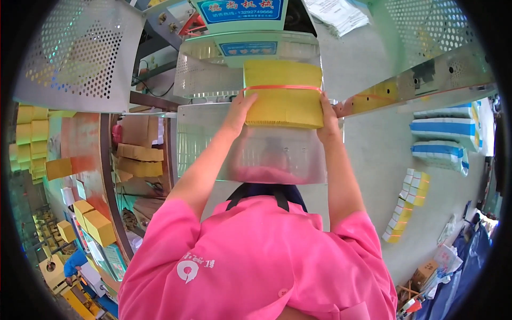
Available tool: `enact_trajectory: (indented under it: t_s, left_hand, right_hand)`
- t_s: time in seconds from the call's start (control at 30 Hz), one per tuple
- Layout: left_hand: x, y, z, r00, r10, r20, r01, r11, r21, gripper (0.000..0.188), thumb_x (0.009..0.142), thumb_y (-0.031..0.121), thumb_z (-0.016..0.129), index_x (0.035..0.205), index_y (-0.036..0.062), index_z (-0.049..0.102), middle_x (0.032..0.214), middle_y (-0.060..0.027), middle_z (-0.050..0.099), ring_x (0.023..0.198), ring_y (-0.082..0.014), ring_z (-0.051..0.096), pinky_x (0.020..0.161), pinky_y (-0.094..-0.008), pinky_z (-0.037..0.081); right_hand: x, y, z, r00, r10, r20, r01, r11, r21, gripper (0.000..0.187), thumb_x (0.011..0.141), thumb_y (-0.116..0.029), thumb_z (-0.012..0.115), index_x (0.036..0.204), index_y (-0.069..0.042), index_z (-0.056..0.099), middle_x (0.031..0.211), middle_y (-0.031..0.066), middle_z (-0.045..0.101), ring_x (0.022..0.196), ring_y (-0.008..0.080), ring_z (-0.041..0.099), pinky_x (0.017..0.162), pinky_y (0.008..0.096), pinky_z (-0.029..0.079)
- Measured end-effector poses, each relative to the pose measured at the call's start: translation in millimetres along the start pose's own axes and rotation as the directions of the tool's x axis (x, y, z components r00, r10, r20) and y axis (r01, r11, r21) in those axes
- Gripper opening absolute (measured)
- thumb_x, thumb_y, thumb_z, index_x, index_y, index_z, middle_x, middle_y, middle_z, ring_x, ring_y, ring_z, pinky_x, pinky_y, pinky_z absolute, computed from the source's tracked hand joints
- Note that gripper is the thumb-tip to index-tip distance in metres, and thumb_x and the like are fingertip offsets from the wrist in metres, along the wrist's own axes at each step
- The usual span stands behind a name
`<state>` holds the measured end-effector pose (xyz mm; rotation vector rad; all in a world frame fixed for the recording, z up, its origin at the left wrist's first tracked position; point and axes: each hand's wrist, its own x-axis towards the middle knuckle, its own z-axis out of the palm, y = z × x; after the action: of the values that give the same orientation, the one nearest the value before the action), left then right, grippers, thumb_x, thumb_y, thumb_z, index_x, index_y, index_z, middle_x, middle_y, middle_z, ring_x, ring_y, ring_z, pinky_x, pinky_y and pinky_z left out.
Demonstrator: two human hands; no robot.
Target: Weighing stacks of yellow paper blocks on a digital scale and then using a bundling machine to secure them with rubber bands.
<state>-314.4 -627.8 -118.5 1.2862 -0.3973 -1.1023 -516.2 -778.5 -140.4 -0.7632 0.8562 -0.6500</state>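
Head view, yellow bundle (283,110) between left grip (240,113) and right grip (328,118), both clamped on it

Your left hand (241,113) and right hand (329,121) face each other at nearly one height, well apart, just above the middle of the frame. Both grip inward, palms turned toward each other and fingertips toward the top edge. Your left thumb (250,101) lies to the inner side of its hand. Your bare left forearm (205,168) slants up and rightward from the lower left; your right forearm (342,173) rises more steeply, leaning slightly left. Your shoulders spread across the lower frame.
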Motion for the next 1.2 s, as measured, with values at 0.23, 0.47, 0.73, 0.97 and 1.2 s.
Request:
enact_trajectory:
  t_s: [0.23, 0.47, 0.73, 0.97, 1.2]
  left_hand:
    - [3, -3, 7, 0.999, 0.011, -0.03, -0.011, 1.0, -0.003, 0.056, 0.091, 0.035, 0.06, 0.135, 0.0034, 0.046, 0.125, -0.009, 0.057, 0.115, -0.017, 0.052, 0.101, -0.0323, 0.037]
    - [-39, -10, -4, 0.994, -0.003, -0.108, 0.003, 1.0, 0.004, 0.055, 0.094, 0.034, 0.057, 0.137, 0.0025, 0.044, 0.13, -0.0104, 0.053, 0.121, -0.0181, 0.049, 0.103, -0.0333, 0.035]
    - [-120, -4, -19, 0.984, -0.059, -0.171, 0.106, 0.953, 0.284, 0.051, 0.099, 0.036, 0.051, 0.134, -0.0004, 0.047, 0.124, -0.0114, 0.058, 0.114, -0.0164, 0.054, 0.098, -0.0307, 0.041]
    - [-122, -16, -39, 0.95, -0.244, -0.196, 0.169, 0.927, -0.333, 0.042, 0.1, 0.035, 0.046, 0.123, 0.0016, 0.057, 0.114, -0.0077, 0.065, 0.109, -0.0169, 0.059, 0.093, -0.0332, 0.046]
    - [-117, -17, -57, 0.939, -0.302, -0.163, 0.23, 0.906, -0.356, 0.035, 0.1, 0.03, 0.043, 0.113, 0.004, 0.061, 0.111, -0.0035, 0.066, 0.098, -0.0161, 0.062, 0.089, -0.0323, 0.046]
  right_hand:
    - [24, 28, -17, 0.984, -0.057, -0.172, 0.063, 0.997, 0.034, 0.039, 0.096, -0.038, 0.058, 0.121, -0.008, 0.058, 0.12, 0.0026, 0.054, 0.109, 0.0123, 0.053, 0.087, 0.0285, 0.048]
    - [1, 9, -6, 0.992, 0.027, 0.124, -0.016, 0.996, -0.093, 0.047, 0.099, -0.039, 0.052, 0.129, -0.003, 0.055, 0.118, 0.0044, 0.059, 0.104, 0.017, 0.057, 0.093, 0.0304, 0.045]
    - [-78, 5, -8, 0.957, -0.063, 0.282, 0.27, 0.54, -0.797, 0.056, 0.097, -0.052, 0.043, 0.126, -0.007, 0.056, 0.102, 0.0212, 0.066, 0.097, 0.0362, 0.062, 0.085, 0.0409, 0.047]
    - [-112, -8, 0, 0.99, -0.023, 0.136, 0.138, 0.148, -0.979, 0.045, 0.095, -0.044, 0.051, 0.102, -0.003, 0.068, 0.079, 0.0187, 0.066, 0.073, 0.0359, 0.064, 0.07, 0.0429, 0.05]
    - [-124, 14, -18, 0.952, -0.3, 0.054, 0.257, 0.696, -0.67, 0.019, 0.093, -0.005, 0.057, 0.107, 0.0, 0.068, 0.087, 0.009, 0.07, 0.082, 0.0112, 0.067, 0.075, 0.0265, 0.052]
